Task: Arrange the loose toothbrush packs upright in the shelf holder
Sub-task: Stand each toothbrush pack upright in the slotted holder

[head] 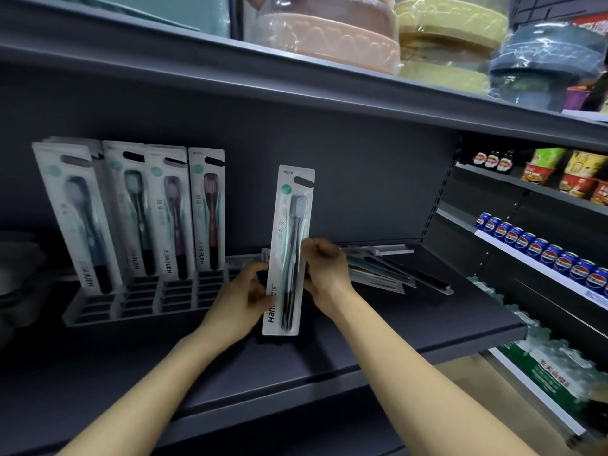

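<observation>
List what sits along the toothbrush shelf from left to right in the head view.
Upright packs in the holder → left hand → held toothbrush pack → right hand → loose packs lying flat.

A dark grey shelf [378,337] ran across the middle. Above it was another shelf [230,65] with round things wrapped in clear plastic: a pink stack [329,37], a yellow stack [450,37] and a blue-grey stack [546,60]. Far to the right stood more shelves. Up high there were small dark bottles [492,161] and red and green noodle cups [566,176]. Lower down, a long row of blue cans [543,250] sat side by side. Below them lay water bottles in plastic with a green label [552,373].
</observation>
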### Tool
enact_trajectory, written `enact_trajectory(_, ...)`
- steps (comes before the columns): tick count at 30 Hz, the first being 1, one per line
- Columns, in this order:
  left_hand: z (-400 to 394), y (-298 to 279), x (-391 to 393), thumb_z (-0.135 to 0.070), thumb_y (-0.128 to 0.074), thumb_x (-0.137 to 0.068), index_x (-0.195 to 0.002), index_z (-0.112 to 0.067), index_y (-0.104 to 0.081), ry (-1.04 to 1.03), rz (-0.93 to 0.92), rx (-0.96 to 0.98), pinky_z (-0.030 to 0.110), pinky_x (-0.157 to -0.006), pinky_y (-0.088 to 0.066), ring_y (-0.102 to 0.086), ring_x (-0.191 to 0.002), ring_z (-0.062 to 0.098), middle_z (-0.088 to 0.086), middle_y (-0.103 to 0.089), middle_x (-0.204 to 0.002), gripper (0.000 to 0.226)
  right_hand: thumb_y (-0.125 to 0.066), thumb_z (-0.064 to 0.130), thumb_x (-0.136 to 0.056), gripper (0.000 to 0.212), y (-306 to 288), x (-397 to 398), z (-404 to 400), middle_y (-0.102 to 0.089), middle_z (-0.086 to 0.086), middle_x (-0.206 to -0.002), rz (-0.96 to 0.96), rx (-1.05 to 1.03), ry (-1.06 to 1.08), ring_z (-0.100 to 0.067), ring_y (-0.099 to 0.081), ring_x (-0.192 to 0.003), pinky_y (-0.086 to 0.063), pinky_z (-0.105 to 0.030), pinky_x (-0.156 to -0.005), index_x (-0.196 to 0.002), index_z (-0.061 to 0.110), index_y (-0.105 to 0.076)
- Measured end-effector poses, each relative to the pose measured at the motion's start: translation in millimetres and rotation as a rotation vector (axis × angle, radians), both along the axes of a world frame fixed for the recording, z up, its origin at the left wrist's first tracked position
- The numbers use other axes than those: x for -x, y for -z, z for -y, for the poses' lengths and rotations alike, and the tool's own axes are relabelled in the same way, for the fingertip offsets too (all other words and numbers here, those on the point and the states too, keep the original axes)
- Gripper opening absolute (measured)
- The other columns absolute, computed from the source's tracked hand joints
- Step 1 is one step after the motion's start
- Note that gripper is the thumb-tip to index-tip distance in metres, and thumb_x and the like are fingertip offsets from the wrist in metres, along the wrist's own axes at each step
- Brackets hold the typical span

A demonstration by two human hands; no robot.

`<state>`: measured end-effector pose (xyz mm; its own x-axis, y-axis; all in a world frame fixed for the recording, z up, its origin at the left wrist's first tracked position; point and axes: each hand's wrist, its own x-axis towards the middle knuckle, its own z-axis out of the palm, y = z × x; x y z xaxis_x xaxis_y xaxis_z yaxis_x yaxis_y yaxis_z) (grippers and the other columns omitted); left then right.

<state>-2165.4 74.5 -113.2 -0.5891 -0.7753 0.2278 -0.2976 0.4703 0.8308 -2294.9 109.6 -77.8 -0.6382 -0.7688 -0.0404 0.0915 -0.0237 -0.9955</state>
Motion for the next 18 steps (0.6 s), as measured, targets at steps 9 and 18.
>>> enact_trajectory(9,14.5,-3.5,-40.8,-0.004,-0.061,-0.082,-0.088,-0.045,-0.043,-0.067,-0.088,-0.051,0.044,-0.082,-0.054,-0.063,-0.08,0.018,0.002,-0.064,-0.078,0.045,-0.046,0.01,-0.092,0.034,-1.7,-41.4,17.6,-0.054,0.0,-0.069,-0.048,0.055,-0.114,-0.022,-0.048,-0.079,-0.044,-0.039,-0.076,-0.061,0.02,-0.055)
enact_trajectory(18,26.7,-9.3,-69.1,-0.003,-0.059,-0.084,-0.093,-0.04,-0.042,-0.139,-0.157,-0.046,0.039,-0.08,-0.054,-0.06,-0.075,0.011,-0.004,-0.06,-0.073,0.041,-0.054,0.014,-0.091,0.015,7.7,-70.4,20.2,-0.064,0.005,-0.082,-0.175,0.064,-0.296,-0.014,-0.063,-0.083,-0.054,-0.034,-0.08,-0.082,0.025,-0.06)
